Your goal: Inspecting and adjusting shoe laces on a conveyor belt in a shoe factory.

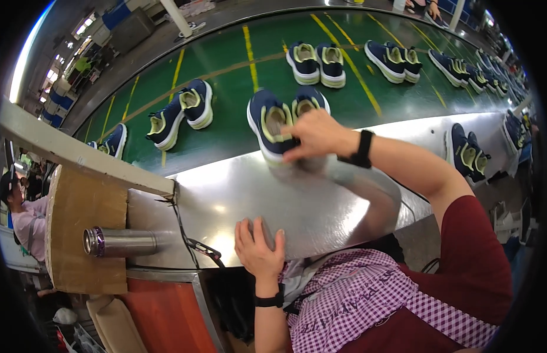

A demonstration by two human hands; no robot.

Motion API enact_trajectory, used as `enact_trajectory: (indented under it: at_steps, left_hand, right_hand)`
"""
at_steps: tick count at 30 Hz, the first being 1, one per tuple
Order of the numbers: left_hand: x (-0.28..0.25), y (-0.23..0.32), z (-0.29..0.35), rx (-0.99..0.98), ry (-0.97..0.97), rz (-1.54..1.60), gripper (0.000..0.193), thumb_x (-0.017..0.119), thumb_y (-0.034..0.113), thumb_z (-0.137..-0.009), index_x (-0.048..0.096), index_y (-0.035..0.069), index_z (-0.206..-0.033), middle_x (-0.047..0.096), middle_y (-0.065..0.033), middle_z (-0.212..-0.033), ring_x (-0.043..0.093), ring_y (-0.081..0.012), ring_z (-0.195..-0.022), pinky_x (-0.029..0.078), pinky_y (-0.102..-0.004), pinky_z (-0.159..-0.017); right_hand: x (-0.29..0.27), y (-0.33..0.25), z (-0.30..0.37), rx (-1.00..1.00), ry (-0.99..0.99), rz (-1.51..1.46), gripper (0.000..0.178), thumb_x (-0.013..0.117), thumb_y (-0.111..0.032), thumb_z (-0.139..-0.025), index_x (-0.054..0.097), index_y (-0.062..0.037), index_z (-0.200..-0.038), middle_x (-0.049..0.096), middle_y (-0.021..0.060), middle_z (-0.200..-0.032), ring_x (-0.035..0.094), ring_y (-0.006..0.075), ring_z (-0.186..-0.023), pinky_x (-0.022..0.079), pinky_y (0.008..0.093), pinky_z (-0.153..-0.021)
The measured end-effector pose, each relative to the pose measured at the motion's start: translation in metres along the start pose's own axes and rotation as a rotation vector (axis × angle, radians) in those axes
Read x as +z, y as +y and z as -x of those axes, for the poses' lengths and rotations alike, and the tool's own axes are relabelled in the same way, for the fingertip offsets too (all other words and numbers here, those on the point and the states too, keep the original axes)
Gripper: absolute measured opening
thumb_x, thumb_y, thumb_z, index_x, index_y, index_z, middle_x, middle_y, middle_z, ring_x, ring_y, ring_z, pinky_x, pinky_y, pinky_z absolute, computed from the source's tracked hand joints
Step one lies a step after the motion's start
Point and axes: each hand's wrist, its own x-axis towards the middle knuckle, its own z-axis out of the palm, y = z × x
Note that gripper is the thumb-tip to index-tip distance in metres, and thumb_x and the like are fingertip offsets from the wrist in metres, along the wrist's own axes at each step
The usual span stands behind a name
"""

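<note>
A pair of navy sneakers with lime lining and white soles sits where the green conveyor belt meets the metal tabletop (226,182). My right hand (318,136) is closed at the heels of this pair, its fingers at the collars of the left sneaker (263,115) and the right sneaker (310,96). Part of the right sneaker is hidden behind the hand. Lower down, my left hand (258,248) lies on the metal near its front edge, fingers stretched out and holding nothing.
More navy sneakers (316,63) stand in pairs along the belt (226,112). Another pair (465,154) rests on the metal at the right. At the left are a steel flask (123,242), a cardboard sheet (85,223), a slanted white bar (91,150) and a dark cord (185,229).
</note>
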Motion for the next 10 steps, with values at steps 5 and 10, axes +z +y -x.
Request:
enact_trajectory:
  at_steps: [5,10]
  left_hand:
    - [-0.003,-0.003,0.002,0.02,0.011,-0.042,0.053,0.071,0.031,-0.076,0.058,0.008,-0.122,0.05,-0.0175,-0.129,0.045,-0.0377,-0.122,0.037,-0.0473,-0.101]
    - [0.005,-0.011,0.0,0.043,0.014,-0.049,0.054,0.07,0.035,-0.077,0.058,0.011,-0.124,0.048,-0.0174,-0.132,0.044,-0.0391,-0.124,0.036,-0.0488,-0.102]
  right_hand:
    - [-0.028,-0.07,0.102,-0.024,-0.145,-0.018,0.042,0.075,-0.05,-0.07,0.062,-0.0137,-0.087,0.055,0.0062,-0.057,0.06,0.0255,-0.054,0.045,0.039,-0.053]
    - [-0.018,-0.1,0.158,0.007,0.115,-0.095,0.056,0.08,-0.039,-0.067,0.059,-0.0137,-0.112,0.054,0.0022,-0.058,0.06,0.0196,-0.054,0.049,0.0331,-0.061]
